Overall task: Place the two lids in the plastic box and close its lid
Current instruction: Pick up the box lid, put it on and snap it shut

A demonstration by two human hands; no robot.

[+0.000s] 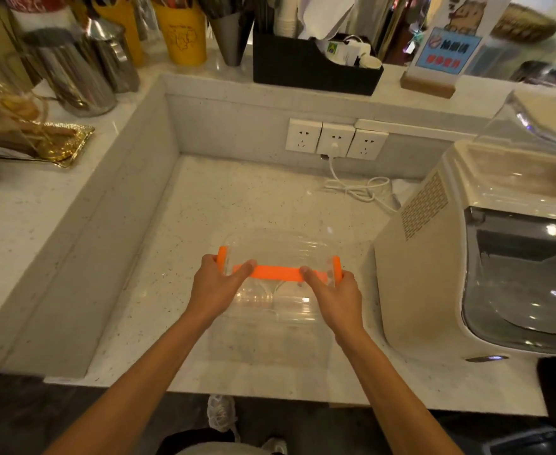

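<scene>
A clear plastic box [270, 336] stands on the speckled white counter in front of me. Its transparent lid [279, 247], with orange clips and an orange front strip [275, 272], is tilted above the box. My left hand [219, 284] grips the lid's left end at the orange clip, thumb on the strip. My right hand [334, 292] holds the right end the same way. Through the clear plastic I make out two round transparent lids [266, 295] inside the box, blurred by reflections.
A large cream machine [460, 257] with a clear hopper stands close on the right. A white cable [355, 188] lies behind the box, plugged into wall sockets [335, 139]. The raised ledge carries metal jugs [73, 77], yellow cups [184, 34], a black organizer [309, 67] and a sign [447, 44].
</scene>
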